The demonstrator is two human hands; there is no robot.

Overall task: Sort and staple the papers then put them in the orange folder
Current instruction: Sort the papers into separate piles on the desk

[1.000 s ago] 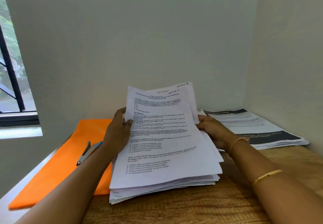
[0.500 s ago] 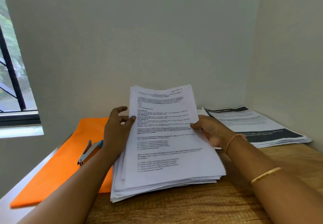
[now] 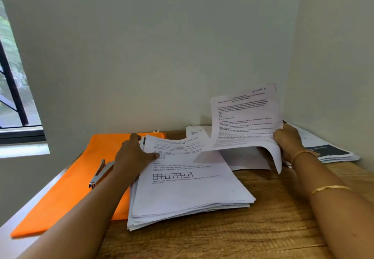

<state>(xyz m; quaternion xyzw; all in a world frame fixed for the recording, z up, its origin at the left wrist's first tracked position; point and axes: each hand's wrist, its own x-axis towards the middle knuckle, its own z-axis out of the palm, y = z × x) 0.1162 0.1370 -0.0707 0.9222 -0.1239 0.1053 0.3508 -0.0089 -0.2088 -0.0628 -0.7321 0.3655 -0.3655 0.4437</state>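
A thick stack of printed white papers (image 3: pixel 188 194) lies on the wooden table. My left hand (image 3: pixel 133 155) rests on the stack's top left edge, thumb pressing the top sheet, fingers apart. My right hand (image 3: pixel 288 140) grips a small bundle of printed sheets (image 3: pixel 244 121), lifted and curled, off to the right above the table. The orange folder (image 3: pixel 70 188) lies flat to the left, partly under the stack. A silver stapler (image 3: pixel 100 173) sits on the folder beside my left forearm.
More loose white sheets (image 3: pixel 242 159) lie beneath the lifted bundle. A pile of dark-banded printed papers (image 3: pixel 327 149) sits in the right corner against the wall. A window (image 3: pixel 12 97) is at the left. Bare wooden table (image 3: pixel 222 232) shows in front.
My right hand has lifted the top sheets off the stack and carried them right and up. My left hand stayed on the stack's left edge, now exposing a sheet with a grid.
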